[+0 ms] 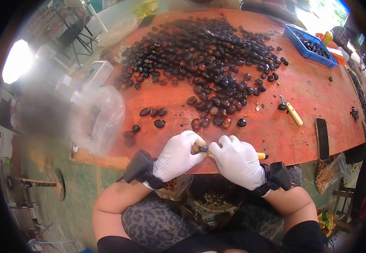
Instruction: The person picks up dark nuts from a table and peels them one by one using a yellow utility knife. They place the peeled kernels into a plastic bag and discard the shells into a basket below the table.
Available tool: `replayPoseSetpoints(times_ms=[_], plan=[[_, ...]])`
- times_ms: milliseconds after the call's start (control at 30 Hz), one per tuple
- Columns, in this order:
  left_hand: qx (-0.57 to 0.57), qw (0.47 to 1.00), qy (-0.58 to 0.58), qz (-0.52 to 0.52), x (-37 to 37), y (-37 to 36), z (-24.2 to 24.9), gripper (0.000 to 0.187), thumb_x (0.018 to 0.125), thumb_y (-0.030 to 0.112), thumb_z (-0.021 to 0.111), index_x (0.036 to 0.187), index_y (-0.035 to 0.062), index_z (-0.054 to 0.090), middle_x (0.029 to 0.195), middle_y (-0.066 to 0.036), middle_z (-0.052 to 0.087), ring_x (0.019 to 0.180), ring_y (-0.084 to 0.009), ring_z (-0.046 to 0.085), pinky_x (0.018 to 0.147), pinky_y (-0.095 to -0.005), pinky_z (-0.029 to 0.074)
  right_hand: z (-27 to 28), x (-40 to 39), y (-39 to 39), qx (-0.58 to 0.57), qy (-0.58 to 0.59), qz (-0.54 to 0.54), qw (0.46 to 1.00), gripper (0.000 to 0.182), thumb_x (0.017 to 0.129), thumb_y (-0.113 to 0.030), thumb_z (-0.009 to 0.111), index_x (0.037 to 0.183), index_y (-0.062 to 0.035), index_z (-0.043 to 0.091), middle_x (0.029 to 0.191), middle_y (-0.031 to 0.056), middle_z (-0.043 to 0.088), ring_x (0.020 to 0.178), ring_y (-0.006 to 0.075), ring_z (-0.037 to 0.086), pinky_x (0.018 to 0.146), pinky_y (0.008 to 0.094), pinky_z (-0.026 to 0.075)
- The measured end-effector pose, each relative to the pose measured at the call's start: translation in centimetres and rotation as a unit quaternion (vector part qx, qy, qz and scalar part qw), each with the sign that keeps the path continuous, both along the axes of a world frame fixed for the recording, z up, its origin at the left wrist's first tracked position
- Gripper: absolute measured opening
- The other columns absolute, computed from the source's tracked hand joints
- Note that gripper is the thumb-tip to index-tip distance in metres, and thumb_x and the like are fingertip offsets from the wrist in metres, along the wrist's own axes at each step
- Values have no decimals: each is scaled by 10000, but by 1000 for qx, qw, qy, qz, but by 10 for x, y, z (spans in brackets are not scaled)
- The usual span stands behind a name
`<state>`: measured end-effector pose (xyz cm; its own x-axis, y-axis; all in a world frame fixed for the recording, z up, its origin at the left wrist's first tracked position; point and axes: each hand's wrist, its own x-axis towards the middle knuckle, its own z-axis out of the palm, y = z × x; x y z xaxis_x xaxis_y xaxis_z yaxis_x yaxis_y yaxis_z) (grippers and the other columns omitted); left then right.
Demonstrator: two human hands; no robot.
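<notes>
Seed (203, 149) gripped in your left fingers (194, 139), yellow tool (262, 156) in your right fingers (224, 141), jutting toward three o'clock: brace both.

The left hand (178, 156) partly covers a dark seed (203, 149), the right hand (238, 161) hides much of a yellow-handled tool (262, 156), a grey shape (48, 116) blurs unrecognisably, and the top edge crops a person (271, 8).

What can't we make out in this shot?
All in the head view:
- Dark piece: partly covered by the left hand.
- Yellow-handled tool: mostly hidden by the right hand.
- Plastic bag: contents unclear through haze and glare.
- Person at the far side: cut off by the top edge.
</notes>
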<state>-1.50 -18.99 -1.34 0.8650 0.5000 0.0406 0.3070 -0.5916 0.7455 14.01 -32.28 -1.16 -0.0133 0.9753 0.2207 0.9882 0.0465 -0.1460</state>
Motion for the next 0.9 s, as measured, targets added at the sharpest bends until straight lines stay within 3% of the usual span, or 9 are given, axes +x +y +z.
replayPoseSetpoints(times_ms=[100,200,333,433,467,600,800,900], plan=[[13,1000,-23,1,0,1,-6,204,816,114,785,940,5,665,850,-115,626,700,-208,665,656,-316,533,-1,3,-3,-11,-15,-14,1000,109,825,-134,637,912,-103,579,841,59,576,799,222,629,582,338,529],[-6,1000,-13,3,-2,2,-5,188,822,107,760,936,3,655,847,-121,622,712,-225,665,669,-327,533,-3,10,-9,-28,-42,-32,998,95,833,-143,636,898,-104,578,841,66,579,786,229,629,572,345,526],[89,995,29,24,-14,17,1,189,799,60,699,967,5,632,898,-139,593,758,-256,654,723,-354,533,-4,13,-10,-10,-24,-27,999,88,862,-164,635,894,-107,576,834,69,572,772,233,626,559,356,517],[249,961,102,65,-22,31,14,225,796,110,699,987,14,628,966,-151,603,947,-338,616,871,-424,501,-3,13,-10,-17,-17,-35,999,95,879,-181,634,893,-108,575,833,71,569,772,234,624,556,358,513],[270,952,124,79,-21,32,19,305,790,191,754,1009,14,635,996,-151,615,1006,-362,589,908,-448,478,-3,13,-10,-17,-16,-36,999,99,882,-186,634,891,-107,575,834,72,569,772,234,623,556,357,513],[293,952,46,68,1,32,11,506,733,356,845,1058,19,651,1015,-150,623,996,-354,578,877,-434,478,-4,11,-10,-15,-16,-40,999,118,885,-201,640,889,-104,574,834,75,568,776,239,624,556,360,513],[334,942,3,24,10,33,-5,314,802,238,782,1058,93,671,981,-77,637,967,-305,580,869,-436,432,-1,13,-10,-4,6,-46,999,128,878,-203,653,889,-103,575,831,84,563,783,252,626,555,375,518],[292,956,8,12,1,18,3,247,830,160,731,1063,108,667,995,-56,638,958,-293,582,873,-428,413,-2,17,-10,5,17,-51,999,127,874,-199,658,892,-104,577,833,86,563,785,255,628,555,378,520]])
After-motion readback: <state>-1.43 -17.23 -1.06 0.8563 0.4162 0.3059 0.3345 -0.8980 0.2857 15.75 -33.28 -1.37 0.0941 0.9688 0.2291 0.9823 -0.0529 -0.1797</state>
